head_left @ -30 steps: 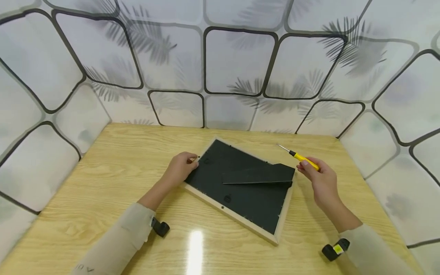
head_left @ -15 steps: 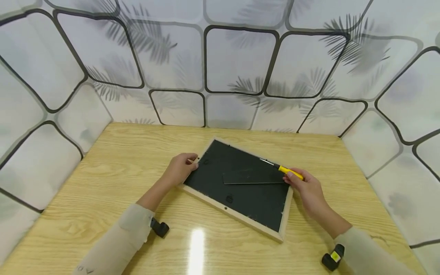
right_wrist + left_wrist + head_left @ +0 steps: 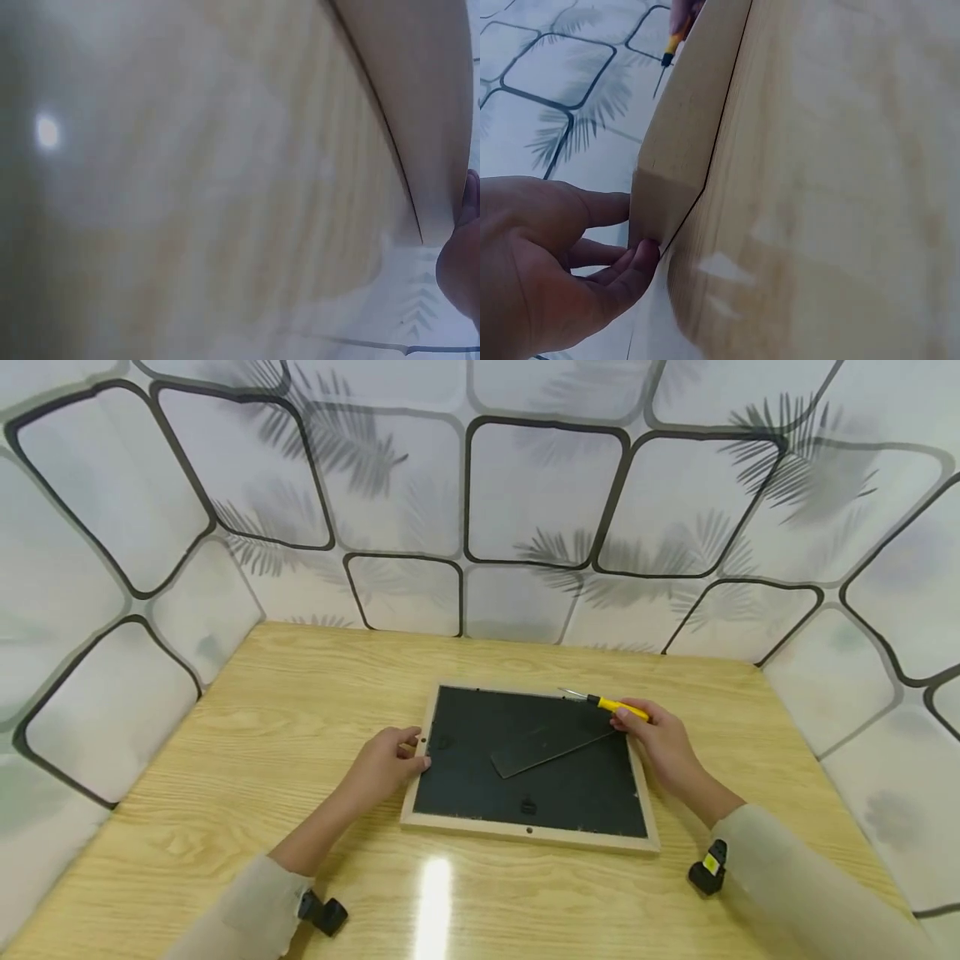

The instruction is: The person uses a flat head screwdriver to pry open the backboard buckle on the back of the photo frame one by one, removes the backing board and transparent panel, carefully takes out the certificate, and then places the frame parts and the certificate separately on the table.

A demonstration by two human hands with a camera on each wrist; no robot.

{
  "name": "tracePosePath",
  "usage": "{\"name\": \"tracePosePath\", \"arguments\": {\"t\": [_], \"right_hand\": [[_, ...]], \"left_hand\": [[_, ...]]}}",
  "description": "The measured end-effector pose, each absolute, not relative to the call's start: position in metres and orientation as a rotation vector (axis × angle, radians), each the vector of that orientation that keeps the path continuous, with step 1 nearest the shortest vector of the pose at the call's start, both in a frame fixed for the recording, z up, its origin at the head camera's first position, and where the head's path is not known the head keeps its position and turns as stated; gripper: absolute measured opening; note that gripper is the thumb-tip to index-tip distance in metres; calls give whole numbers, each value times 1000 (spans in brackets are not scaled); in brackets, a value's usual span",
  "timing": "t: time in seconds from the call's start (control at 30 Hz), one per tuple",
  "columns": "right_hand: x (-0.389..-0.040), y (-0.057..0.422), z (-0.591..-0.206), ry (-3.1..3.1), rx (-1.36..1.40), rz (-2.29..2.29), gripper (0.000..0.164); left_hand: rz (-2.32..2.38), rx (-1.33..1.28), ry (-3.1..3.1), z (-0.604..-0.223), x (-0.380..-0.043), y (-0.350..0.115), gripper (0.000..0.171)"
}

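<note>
A picture frame (image 3: 480, 828) with a pale wooden border lies face down on the table, its black backing up. A flat black stand leg (image 3: 551, 755) slants across the backing. My left hand (image 3: 382, 767) holds the frame's left edge, thumb on top; the left wrist view shows the thumb and fingers around the wooden side (image 3: 686, 105). With my right hand (image 3: 670, 750), I grip a screwdriver (image 3: 628, 710) by its yellow handle at the upper right corner of the frame. Its thin metal shaft points left over the far edge. The right wrist view catches only part of that hand (image 3: 459, 274).
The wood-grain table (image 3: 300, 693) extends around the frame and reflects a bright light strip (image 3: 435, 902) near the front. Patterned white wall panels (image 3: 540, 493) enclose the back and both sides. A small black camera (image 3: 322, 913) sits on the left wrist, another (image 3: 707, 870) on the right.
The frame has turned counterclockwise, so its near edge now runs almost level across the view. My right hand has moved left with the screwdriver to the frame's corner; my left hand has come nearer.
</note>
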State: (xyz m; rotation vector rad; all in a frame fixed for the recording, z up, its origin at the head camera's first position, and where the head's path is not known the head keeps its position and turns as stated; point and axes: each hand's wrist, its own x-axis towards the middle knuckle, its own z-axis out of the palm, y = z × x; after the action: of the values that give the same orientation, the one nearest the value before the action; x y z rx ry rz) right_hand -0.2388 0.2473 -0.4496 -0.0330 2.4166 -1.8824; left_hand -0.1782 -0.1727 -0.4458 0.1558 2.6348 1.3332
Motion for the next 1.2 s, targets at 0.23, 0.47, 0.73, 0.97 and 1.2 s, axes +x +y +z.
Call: {"name": "tracePosePath", "arguments": {"t": [0.23, 0.47, 0.73, 0.97, 1.2], "right_hand": [[-254, 248, -453, 2411, -52, -1873, 52], [-253, 251, -455, 2394, -46, -1904, 53], [-250, 250, -458, 2409, -41, -1908, 54], [-245, 248, -459, 2418, -9, -1916, 51], [-239, 253, -449, 2488, -54, -1857, 48]], "left_hand": [[1342, 137, 2582, -447, -169, -171, 65], [1334, 166, 2565, -448, -172, -173, 66], [1277, 262, 2539, -449, -195, -186, 72], [1292, 370, 2486, -450, -212, -191, 65], [1294, 491, 2514, -450, -220, -186, 66]]}}
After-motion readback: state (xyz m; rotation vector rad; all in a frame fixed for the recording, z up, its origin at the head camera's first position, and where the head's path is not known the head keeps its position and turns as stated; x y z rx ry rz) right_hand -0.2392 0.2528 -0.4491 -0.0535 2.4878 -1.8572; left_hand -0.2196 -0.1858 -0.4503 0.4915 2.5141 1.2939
